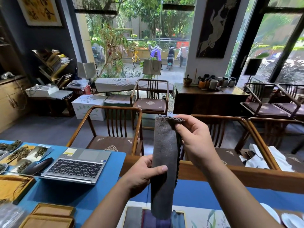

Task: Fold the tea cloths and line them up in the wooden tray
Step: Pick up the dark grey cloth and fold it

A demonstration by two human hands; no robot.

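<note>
Grey tea cloth (164, 162) hangs folded above the wooden tray (181, 212), your right hand (195, 139) fingers pinching its top, left hand (144, 173) fingers gripping its middle.

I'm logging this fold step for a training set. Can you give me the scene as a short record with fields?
held item: grey tea cloth, hanging as a long strip
left hand: grips the cloth at mid-height
right hand: pinches the top scalloped edge
wooden tray: below the cloth, partly out of frame, holding folded cloths
table: blue surface
also on table: open laptop, to the left
fold stage: cloth not yet in tray
</note>
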